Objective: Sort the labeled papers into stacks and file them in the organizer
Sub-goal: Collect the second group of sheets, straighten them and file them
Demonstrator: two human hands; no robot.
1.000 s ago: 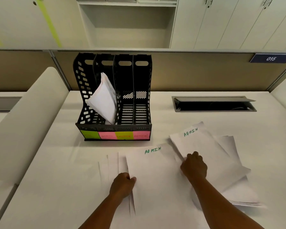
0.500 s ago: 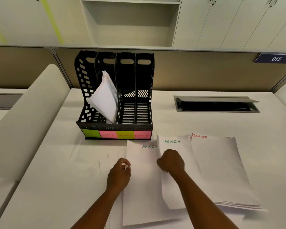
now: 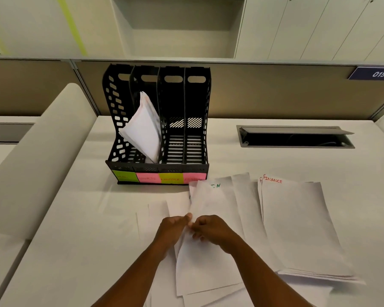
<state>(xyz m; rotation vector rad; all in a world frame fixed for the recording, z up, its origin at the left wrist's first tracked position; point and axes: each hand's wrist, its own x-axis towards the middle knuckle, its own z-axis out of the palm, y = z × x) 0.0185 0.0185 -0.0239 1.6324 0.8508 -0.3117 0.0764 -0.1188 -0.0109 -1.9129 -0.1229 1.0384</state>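
Pinching one sheet point(image 3: 205, 202) (green "…IN"), both hands point(image 3: 175, 227) meet beside "FINANCE" stack point(image 3: 297, 222).

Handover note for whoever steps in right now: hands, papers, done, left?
Left hand and right hand: both pinching the same white sheet with green lettering, near the desk's front middle.
Black four-slot plastic file organizer: at the back of the white desk. One bundle of white papers leans in its second slot from the left; the two right slots look empty, and the far-left slot is hard to see into.
Stack of white sheets with a red FINANCE heading: lies to the right, unfiled.
More loose sheets are fanned out left of the hands.
Done: one bundle filed.
Left: finish sorting, file the remaining stacks.
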